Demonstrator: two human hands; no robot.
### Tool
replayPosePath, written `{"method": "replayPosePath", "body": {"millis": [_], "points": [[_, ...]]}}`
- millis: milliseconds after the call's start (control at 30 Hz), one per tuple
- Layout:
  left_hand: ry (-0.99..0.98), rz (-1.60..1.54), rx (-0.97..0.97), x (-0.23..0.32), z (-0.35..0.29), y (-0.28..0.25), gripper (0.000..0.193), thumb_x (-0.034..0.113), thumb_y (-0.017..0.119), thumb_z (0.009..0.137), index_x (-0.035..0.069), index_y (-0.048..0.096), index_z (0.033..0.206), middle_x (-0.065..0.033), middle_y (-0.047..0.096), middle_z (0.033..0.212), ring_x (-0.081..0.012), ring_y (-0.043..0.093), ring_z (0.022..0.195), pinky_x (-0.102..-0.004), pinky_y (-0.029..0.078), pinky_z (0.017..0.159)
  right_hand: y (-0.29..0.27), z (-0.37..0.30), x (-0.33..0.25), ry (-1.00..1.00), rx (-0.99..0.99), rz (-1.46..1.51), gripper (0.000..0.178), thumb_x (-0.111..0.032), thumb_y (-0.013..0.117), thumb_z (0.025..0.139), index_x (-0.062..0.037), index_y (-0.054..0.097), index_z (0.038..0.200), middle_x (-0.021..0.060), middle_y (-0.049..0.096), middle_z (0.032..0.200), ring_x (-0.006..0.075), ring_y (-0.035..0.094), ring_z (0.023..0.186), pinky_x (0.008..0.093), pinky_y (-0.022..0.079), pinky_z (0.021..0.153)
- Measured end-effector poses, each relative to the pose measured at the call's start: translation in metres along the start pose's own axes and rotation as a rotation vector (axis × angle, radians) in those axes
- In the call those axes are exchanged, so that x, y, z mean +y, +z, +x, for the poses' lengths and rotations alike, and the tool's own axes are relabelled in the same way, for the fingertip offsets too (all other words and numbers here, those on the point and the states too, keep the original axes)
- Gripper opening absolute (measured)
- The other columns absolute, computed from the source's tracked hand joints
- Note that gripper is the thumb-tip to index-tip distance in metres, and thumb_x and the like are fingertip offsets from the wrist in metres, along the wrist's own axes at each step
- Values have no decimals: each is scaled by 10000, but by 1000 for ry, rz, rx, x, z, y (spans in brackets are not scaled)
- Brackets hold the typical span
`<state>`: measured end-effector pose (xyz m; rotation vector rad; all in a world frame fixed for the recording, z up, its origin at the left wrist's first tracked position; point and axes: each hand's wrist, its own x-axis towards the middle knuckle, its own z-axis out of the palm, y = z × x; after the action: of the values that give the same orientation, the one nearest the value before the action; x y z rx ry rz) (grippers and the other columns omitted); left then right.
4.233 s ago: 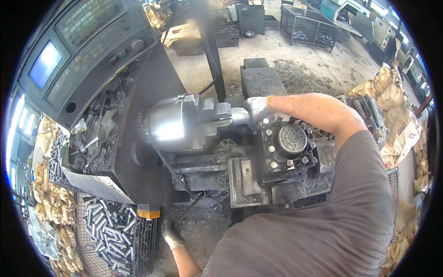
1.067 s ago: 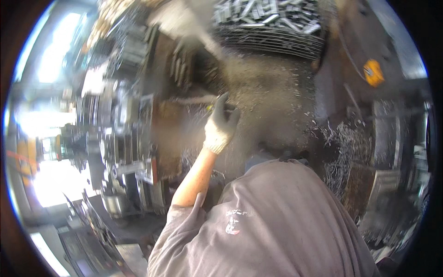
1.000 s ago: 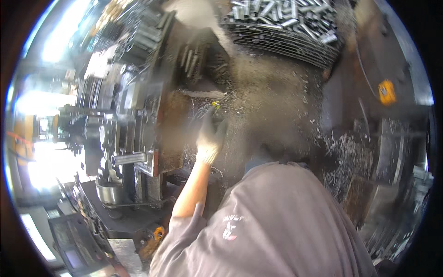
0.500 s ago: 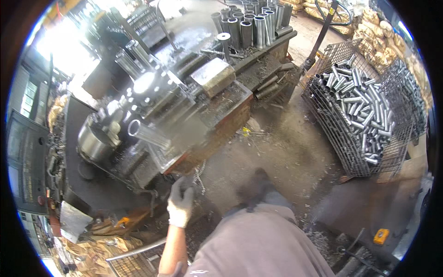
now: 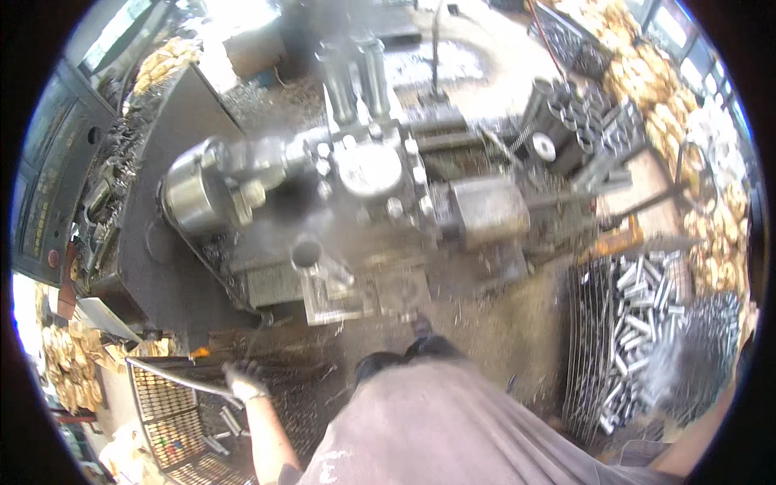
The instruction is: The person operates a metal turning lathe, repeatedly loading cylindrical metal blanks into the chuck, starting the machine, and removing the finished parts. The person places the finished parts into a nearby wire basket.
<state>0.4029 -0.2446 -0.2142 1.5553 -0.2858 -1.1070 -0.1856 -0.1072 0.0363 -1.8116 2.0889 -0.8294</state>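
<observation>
My left hand (image 5: 245, 381), in a pale glove with dark fingers, is beside the metal rim of a wire basket (image 5: 174, 388) at the lower left. Its fingers look slightly apart and nothing shows in them. A few metal tubes (image 5: 230, 420) lie in that basket. On the right, my right forearm (image 5: 707, 432) reaches toward the picture's edge, and the hand itself is out of sight. Ahead of me stands a lathe-like machine with a round steel chuck (image 5: 194, 198) and a turret (image 5: 369, 170). One short metal tube (image 5: 319, 260) stands tilted on its front side.
A wire crate (image 5: 586, 347) heaped with cut metal tubes (image 5: 638, 311) stands at the right. Several larger tubes (image 5: 566, 117) are grouped upright beyond the machine. Stacked sacks (image 5: 647, 77) line the far right. Chips litter the floor (image 5: 469, 323).
My view has turned, bringing the machine to the middle. My left hand has moved from near the machine's front edge to the wire basket. My right forearm has come into view.
</observation>
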Motion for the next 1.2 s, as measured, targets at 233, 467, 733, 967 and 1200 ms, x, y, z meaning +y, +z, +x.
{"method": "replayPosePath", "body": {"millis": [233,467,733,967,1200], "points": [[533,439,467,15,76,-48,539,434,457,1134,-3,561,1431,-287,633,1337,-419,663,1153,-493,560,998,-108,185,-109,-416,-63,-179,590,-250,714,921,-18,582,1447,199,768,1096,304,757,1023,431,598,923],[961,750,455,1,129,-46,413,292,476,1143,-62,674,1224,-280,687,1175,-453,650,1087,-516,531,928,103,343,-33,-289,-596,-119,1022,-180,826,785,-16,304,1648,200,758,1214,315,734,1103,422,607,939],[585,458,160,27,138,-68,426,383,515,1124,-1,660,1234,-174,659,1172,-310,641,1067,-418,542,902,114,366,-12,-260,-752,-500,237,-240,710,847,-53,802,959,186,790,978,314,745,852,455,605,826],[1108,888,-458,29,-37,56,311,193,522,1079,14,723,1235,-148,752,1092,-274,714,1040,-365,568,868,39,303,-133,-402,731,189,292,-34,702,931,-80,759,1213,147,795,1043,221,791,883,338,641,755],[933,721,-1151,51,-170,255,707,165,927,773,-58,604,1360,-265,695,1299,-356,717,1196,-419,592,1011,88,355,-74,-407,-341,-466,214,-124,646,872,-52,784,1019,231,777,953,386,774,927,470,613,855]]}}
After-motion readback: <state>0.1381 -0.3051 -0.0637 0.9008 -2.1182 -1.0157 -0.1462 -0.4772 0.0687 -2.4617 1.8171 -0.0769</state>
